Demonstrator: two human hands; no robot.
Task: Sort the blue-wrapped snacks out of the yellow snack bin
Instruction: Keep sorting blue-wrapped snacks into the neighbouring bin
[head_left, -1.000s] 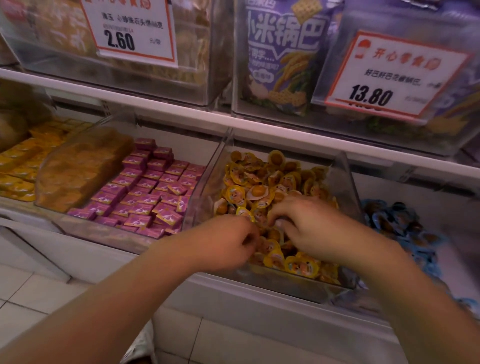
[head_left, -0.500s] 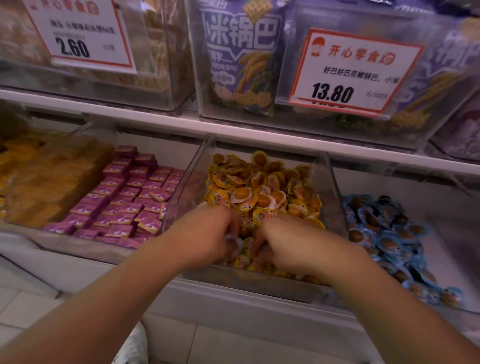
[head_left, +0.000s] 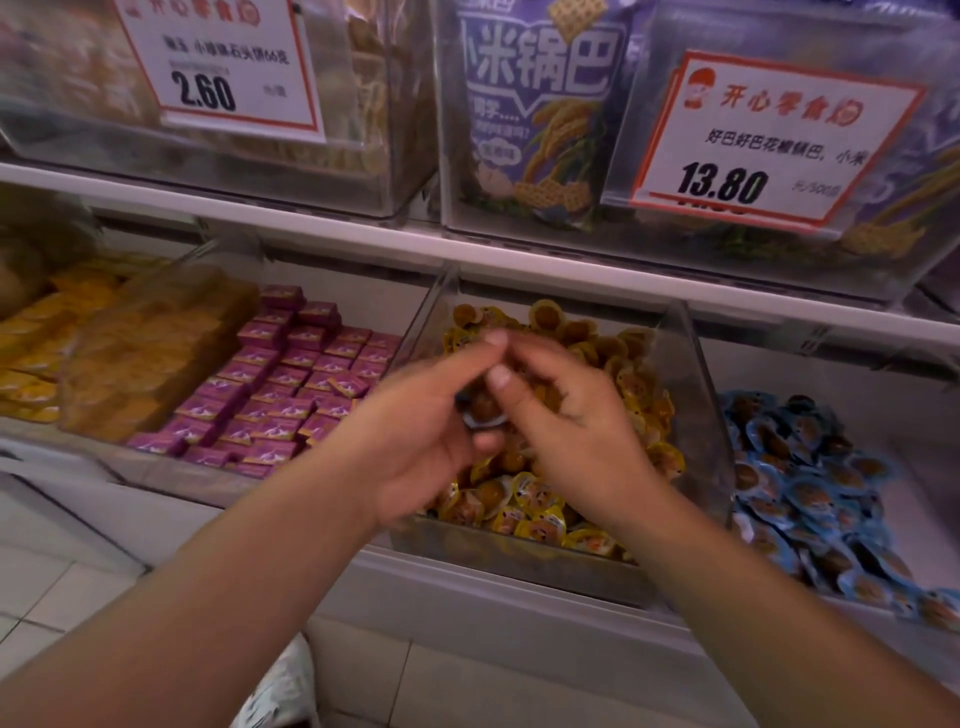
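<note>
At the far left of the frame sit orange packets (head_left: 31, 332) behind a clear divider, then neat rows of purple packets (head_left: 291, 384) in the next bin. In the middle, both hands are raised together above the yellow snack bin (head_left: 691, 395), a clear-walled box heaped with yellow-wrapped snacks (head_left: 524, 506). The left hand (head_left: 415, 426) has its fingers curled round a small blue-wrapped snack (head_left: 480, 410), a brown piece in a pale blue-edged wrapper, held at centre frame just over the pile. The right hand (head_left: 566, 415) meets it there, thumb touching the same piece; motion blur leaves me unable to tell how firmly it pinches. To the right, a bin holds a heap of blue snacks (head_left: 810, 483). Above, price cards read 2.60 (head_left: 208, 93) and 13.80 (head_left: 722, 184).
</note>
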